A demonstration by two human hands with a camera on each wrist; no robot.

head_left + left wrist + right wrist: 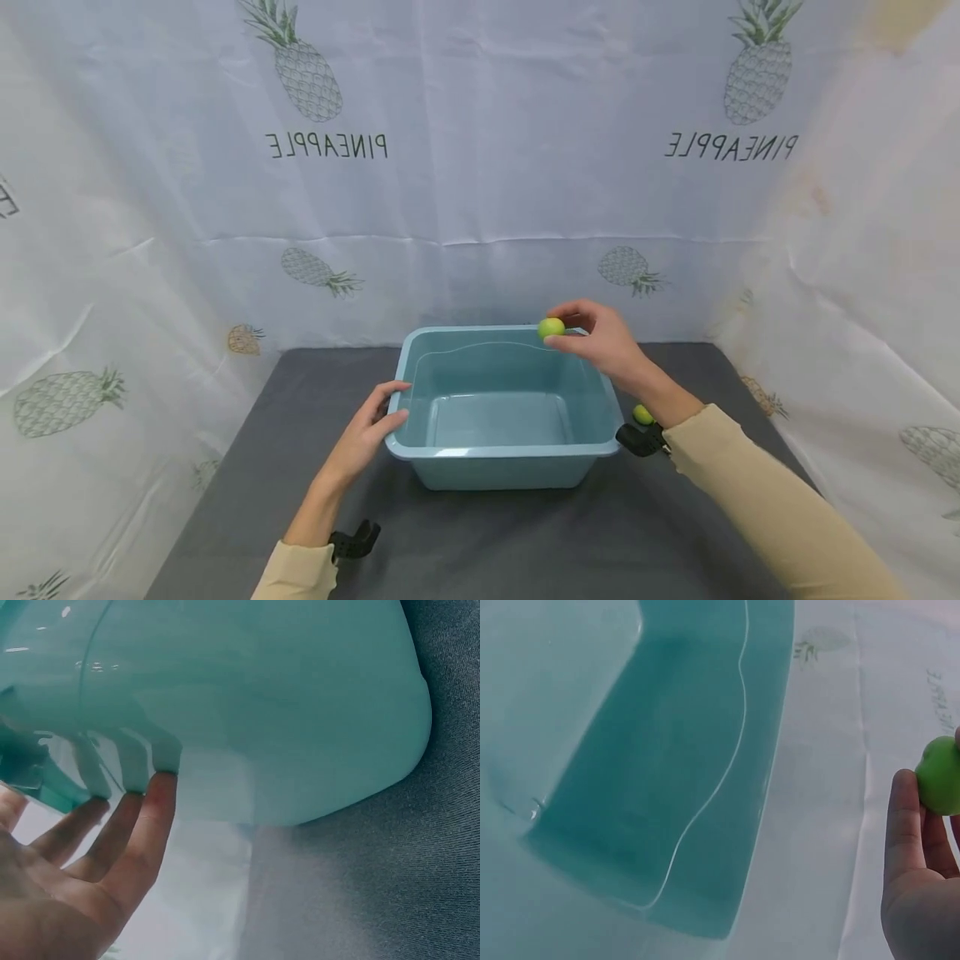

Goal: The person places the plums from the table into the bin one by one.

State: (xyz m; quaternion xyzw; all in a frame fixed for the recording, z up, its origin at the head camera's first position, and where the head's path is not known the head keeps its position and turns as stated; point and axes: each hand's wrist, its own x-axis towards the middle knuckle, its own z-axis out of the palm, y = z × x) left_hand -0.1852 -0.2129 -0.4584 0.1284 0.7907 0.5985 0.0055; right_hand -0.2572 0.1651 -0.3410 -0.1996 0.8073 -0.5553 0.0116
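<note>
A light blue plastic basin [502,452] stands on the dark table, with nothing lying inside it. My left hand [369,421] grips its left rim, and in the left wrist view the fingertips [161,784] press against the smooth outer wall. Above the back right part of the rim, my right hand [607,342] pinches a small round green lime [551,328] between thumb and fingers. The right wrist view shows this lime [939,776] at the right edge, partly cut off by the frame. A second lime [642,414] lies on the table right of the basin, beside the right wrist.
The dark grey table [247,467] extends around the basin on both sides and in front. A white pineapple-print cloth [487,167] hangs behind it and along both sides. Black straps [356,540] sit on both wrists.
</note>
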